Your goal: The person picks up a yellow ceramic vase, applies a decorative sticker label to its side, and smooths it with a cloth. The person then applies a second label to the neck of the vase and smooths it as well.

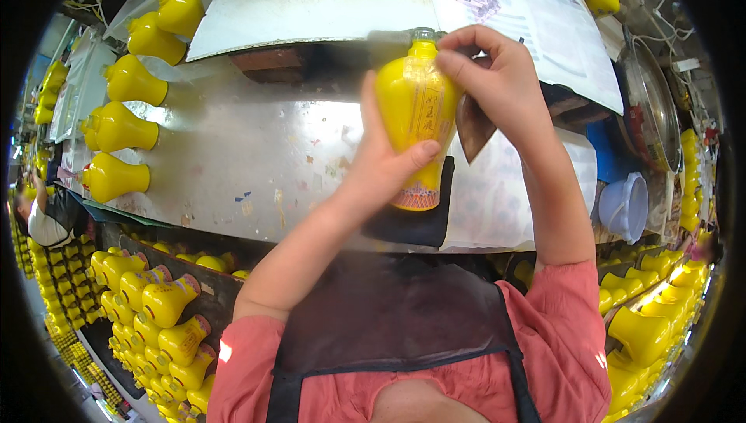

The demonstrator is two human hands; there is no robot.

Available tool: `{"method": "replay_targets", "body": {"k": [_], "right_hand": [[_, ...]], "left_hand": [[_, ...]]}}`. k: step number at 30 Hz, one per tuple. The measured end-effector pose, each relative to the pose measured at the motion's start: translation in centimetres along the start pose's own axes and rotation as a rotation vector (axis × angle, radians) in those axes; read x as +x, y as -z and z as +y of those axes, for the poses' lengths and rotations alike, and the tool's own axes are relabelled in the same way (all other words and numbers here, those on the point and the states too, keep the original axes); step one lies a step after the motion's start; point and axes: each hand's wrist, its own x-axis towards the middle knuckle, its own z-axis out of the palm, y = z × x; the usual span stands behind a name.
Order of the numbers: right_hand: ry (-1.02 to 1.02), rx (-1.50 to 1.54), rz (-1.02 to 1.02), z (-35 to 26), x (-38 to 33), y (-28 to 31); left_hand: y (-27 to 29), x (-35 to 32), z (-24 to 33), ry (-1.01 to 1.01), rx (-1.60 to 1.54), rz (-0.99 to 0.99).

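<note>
Bottle (416, 108): yellow.
Left hand (385, 151): I clasp bottle's body.
Right hand (493, 73): curled round blade (472, 129), beside bottle's shoulder.

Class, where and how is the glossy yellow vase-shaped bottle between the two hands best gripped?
Probably around the tapering lower body of the yellow bottle, from the left, thumb in front, as the left hand does: it narrows below broad shoulders, and the right hand occupies the neck side.

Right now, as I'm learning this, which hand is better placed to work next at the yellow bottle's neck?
Probably the right hand: its fingertips are by the neck, while the left hand clasps the yellow bottle below.
</note>
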Motion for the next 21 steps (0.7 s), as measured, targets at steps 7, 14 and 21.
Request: {"method": "replay_targets", "body": {"k": [7,14,21], "right_hand": [[0.519,-0.434,0.121,0.5,-1.8,0.3],[0.389,-0.579,0.056,0.8,-2.3,-0.1],[0.341,-0.474,0.082,0.9,-0.7,2.4]], "left_hand": [[1.7,1.0,-1.1,-0.319,0.463,0.114],[0.9,1.1,-0.6,-0.378,0.828,0.116],[1.5,1.2,0.8,-0.525,0.919,0.146]]}}
